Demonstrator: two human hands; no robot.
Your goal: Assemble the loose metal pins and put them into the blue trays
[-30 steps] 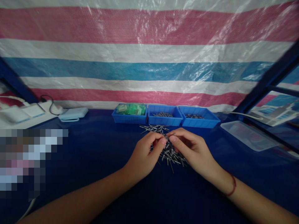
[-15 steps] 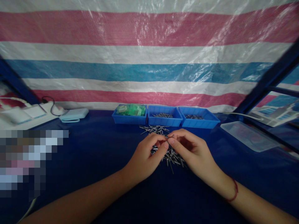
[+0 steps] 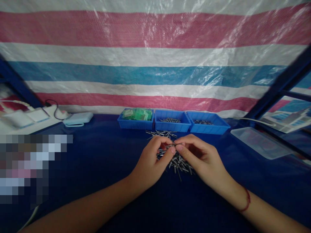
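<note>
My left hand (image 3: 152, 159) and my right hand (image 3: 202, 157) meet over a loose pile of silvery blind rivets (image 3: 180, 163) on the blue table. Between the fingertips of both hands lies one thin blind rivet (image 3: 173, 144), roughly level. My right thumb and index finger pinch its right part. The left thumb and index finger close around its other end, partly hiding it. Both hands cover portions of the pile, and more rivets (image 3: 162, 133) lie just beyond the fingers.
Three blue bins stand along the back: the left bin (image 3: 136, 124) holds green packets, the middle bin (image 3: 172, 126) and right bin (image 3: 209, 128) hold rivets. A clear plastic lid (image 3: 261, 142) lies right; a light-blue case (image 3: 79, 119) and power strip (image 3: 52, 119) sit left.
The rivet between my fingertips shows more plainly now and lies flatter. My hands have stayed almost in place, with small finger shifts. Bins and pile look unchanged.
</note>
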